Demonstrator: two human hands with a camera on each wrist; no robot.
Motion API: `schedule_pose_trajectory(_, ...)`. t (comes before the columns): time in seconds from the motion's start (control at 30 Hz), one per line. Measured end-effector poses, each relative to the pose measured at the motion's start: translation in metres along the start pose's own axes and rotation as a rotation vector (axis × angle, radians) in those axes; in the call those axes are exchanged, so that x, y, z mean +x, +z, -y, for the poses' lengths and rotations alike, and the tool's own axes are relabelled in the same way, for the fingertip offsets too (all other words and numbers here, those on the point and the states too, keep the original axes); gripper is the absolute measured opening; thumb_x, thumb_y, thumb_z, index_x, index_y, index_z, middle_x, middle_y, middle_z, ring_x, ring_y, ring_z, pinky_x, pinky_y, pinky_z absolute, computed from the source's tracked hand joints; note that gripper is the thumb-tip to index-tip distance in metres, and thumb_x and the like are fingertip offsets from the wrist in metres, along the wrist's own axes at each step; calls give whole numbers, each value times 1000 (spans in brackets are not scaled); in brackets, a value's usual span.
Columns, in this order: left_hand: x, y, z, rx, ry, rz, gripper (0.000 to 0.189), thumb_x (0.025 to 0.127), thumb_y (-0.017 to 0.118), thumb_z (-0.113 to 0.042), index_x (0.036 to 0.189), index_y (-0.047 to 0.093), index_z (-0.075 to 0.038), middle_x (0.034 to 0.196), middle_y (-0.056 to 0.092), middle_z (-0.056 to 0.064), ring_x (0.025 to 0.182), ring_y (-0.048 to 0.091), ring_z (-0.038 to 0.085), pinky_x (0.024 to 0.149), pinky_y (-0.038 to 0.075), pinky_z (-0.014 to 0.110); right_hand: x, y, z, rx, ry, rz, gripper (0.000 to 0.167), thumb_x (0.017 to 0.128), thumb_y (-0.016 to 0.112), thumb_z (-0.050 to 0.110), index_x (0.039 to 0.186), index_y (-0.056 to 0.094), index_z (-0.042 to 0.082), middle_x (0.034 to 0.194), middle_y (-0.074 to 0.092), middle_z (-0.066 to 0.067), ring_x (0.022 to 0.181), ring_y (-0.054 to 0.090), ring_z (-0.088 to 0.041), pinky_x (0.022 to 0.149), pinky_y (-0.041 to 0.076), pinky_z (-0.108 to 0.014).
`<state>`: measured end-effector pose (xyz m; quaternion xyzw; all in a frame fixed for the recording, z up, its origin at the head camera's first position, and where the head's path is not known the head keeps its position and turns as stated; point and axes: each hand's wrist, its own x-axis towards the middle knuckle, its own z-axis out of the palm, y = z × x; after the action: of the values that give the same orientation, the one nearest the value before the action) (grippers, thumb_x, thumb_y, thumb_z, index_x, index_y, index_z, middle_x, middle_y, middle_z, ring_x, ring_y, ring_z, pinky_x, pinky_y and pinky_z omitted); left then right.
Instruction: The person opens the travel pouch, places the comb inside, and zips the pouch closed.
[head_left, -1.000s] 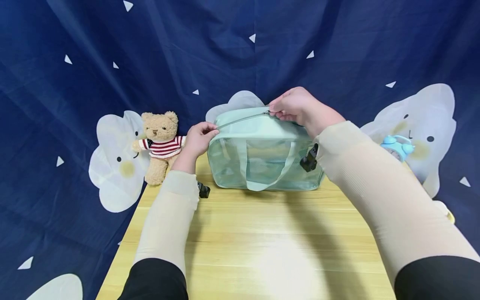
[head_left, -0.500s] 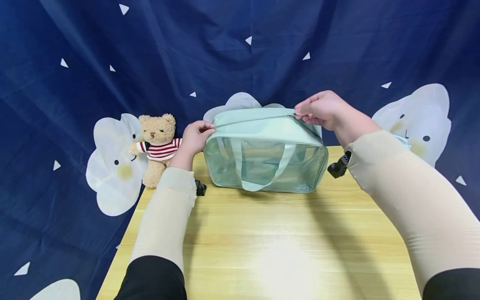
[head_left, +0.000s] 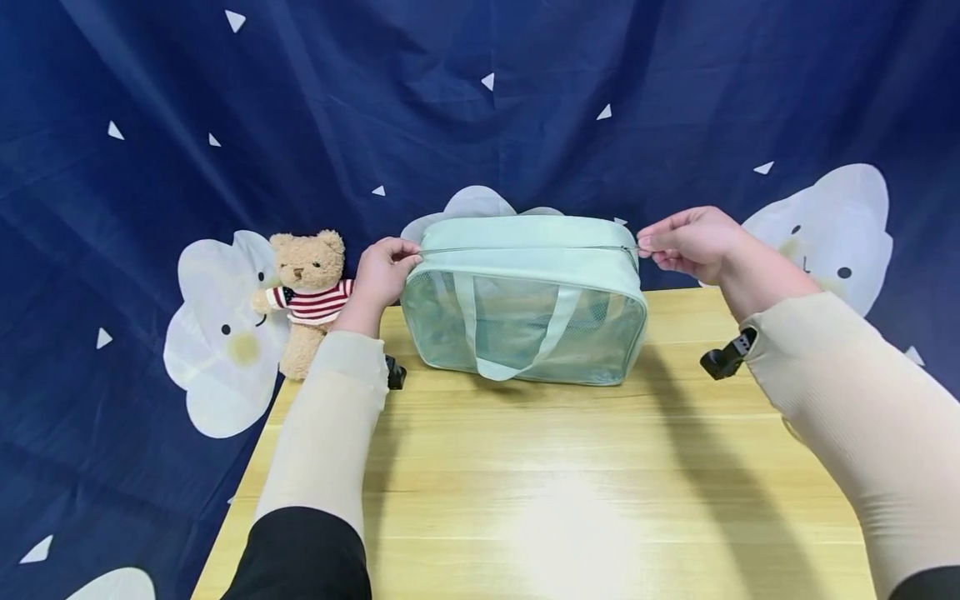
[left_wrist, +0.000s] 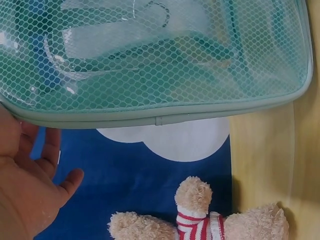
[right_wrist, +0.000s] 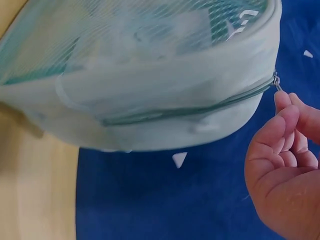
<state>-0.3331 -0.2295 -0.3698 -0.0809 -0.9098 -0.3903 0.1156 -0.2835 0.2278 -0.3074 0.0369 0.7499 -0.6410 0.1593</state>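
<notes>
A mint-green travel bag (head_left: 525, 233) with a see-through mesh front and a hanging strap handle (head_left: 558, 321) stands on the table. My left hand (head_left: 384, 271) pinches the zip's left end at the bag's top corner; in the left wrist view, part of the fingers of that hand (left_wrist: 30, 185) is hidden behind the bag's edge. At the opposite top corner, my right hand (head_left: 697, 242) holds the zipper pull (right_wrist: 278, 85) between thumb and forefinger. Along the top the zip line looks closed, and a stretch of zip (right_wrist: 190, 112) runs down the bag's right side.
A teddy bear (head_left: 315, 304) in a red-and-white striped sweater sits at the table's back left, just beyond my left forearm. Behind the wooden table (head_left: 480, 467) hangs a dark blue curtain (head_left: 450, 100) printed with white clouds and triangles.
My right hand has drawn the zipper pull rightward along the bag's top, from past the middle to the right corner, and the zip has closed behind it. My left hand keeps its hold.
</notes>
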Motion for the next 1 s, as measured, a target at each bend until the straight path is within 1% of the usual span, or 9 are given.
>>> schedule_pose_trajectory(0.1, 1, -1, 0, -2, 17, -11, 14, 102, 70, -7, 110, 77, 3, 113, 68, 18, 103, 63, 32, 91, 49, 40, -3, -8, -12, 30, 3, 10, 39, 107, 60, 5, 78, 78, 25, 77, 75, 7, 64, 63, -3, 68, 56, -16)
schedule_pose_trajectory(0.17, 1, -2, -1, 1, 24, -12, 14, 102, 70, -6, 110, 76, 4, 112, 68, 19, 101, 62, 32, 89, 49, 40, -5, -12, -19, 72, 9, 18, 40, 107, 59, 3, 79, 79, 24, 77, 76, 6, 63, 63, -2, 67, 56, -16)
schedule_pose_trajectory(0.27, 2, -2, -2, 8, 24, -10, 14, 102, 70, -5, 110, 76, 4, 112, 68, 20, 101, 62, 33, 89, 49, 40, -7, -16, -31, 158, 17, 28, 39, 107, 58, -1, 81, 80, 20, 78, 76, 3, 63, 65, -3, 66, 56, -17)
schedule_pose_trajectory(0.47, 4, -4, -2, 8, -1, -8, 14, 103, 69, -5, 111, 76, 4, 112, 68, 19, 100, 62, 32, 89, 49, 41, -9, -25, -59, 359, 28, 76, 27, 103, 63, -4, 88, 80, 11, 81, 78, -2, 65, 68, -7, 66, 58, -19)
schedule_pose_trajectory(0.63, 5, -6, 2, 24, 2, -20, 14, 103, 68, -6, 111, 76, 4, 111, 67, 19, 101, 62, 32, 90, 50, 41, -7, -28, -88, 485, 46, 97, 33, 105, 55, -8, 89, 79, 8, 82, 78, -5, 66, 69, -8, 66, 58, -20)
schedule_pose_trajectory(0.7, 5, -7, 3, 32, 5, -36, 14, 104, 68, -6, 110, 76, 4, 110, 67, 18, 100, 63, 32, 90, 50, 40, -5, -28, -98, 516, 41, 106, 37, 107, 50, -9, 90, 79, 7, 83, 78, -5, 67, 70, -9, 65, 58, -20)
schedule_pose_trajectory(0.8, 4, -8, 4, 32, 3, -58, 14, 103, 68, -6, 109, 76, 4, 109, 67, 18, 99, 63, 31, 89, 49, 38, -2, -27, -113, 542, 36, 118, 36, 107, 50, -9, 91, 79, 5, 84, 78, -6, 69, 70, -9, 66, 57, -20)
schedule_pose_trajectory(0.9, 2, -10, 6, 23, 4, -71, 13, 103, 69, -5, 108, 76, 4, 107, 66, 17, 98, 62, 30, 88, 49, 35, 1, -24, -130, 542, 64, 117, 35, 107, 52, -7, 91, 79, 6, 84, 78, -5, 70, 70, -9, 67, 57, -20)
schedule_pose_trajectory(1.0, 1, -11, 7, 14, 8, -80, 12, 102, 69, -4, 108, 76, 4, 105, 66, 16, 96, 62, 28, 85, 47, 31, 2, -19, -146, 543, 105, 107, 38, 107, 50, -8, 88, 79, 8, 83, 78, -4, 70, 70, -9, 67, 57, -20)
